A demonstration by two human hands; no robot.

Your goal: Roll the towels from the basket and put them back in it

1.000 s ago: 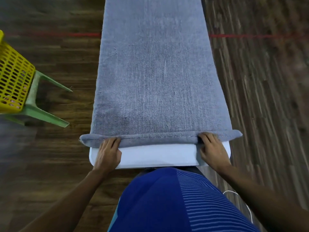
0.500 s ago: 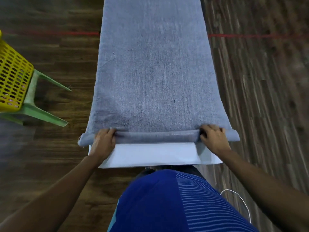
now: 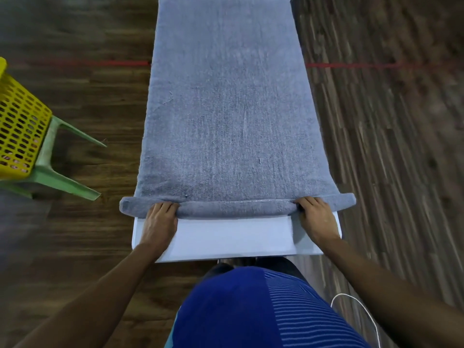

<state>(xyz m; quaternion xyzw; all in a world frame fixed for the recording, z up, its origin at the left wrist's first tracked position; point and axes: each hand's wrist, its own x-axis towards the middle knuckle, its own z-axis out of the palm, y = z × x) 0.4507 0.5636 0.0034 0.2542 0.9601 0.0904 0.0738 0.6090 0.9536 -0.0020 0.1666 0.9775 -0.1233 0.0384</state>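
Left hand (image 3: 160,223) and right hand (image 3: 316,217) gripping rolled towel (image 3: 231,121) edge; yellow basket (image 3: 21,126) contents unclear.

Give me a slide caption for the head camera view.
Both hands, left and right, roll the near end of a grey towel on a white table.

Dim, even light; wide-angle bending and motion blur smear the floor (image 3: 391,136) edges.

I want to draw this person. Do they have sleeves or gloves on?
No gloves: the left hand and the right hand are bare, with no rings or watch showing. Both forearms are bare too, no sleeves in view. The blue shirt has thin pale stripes on one side.
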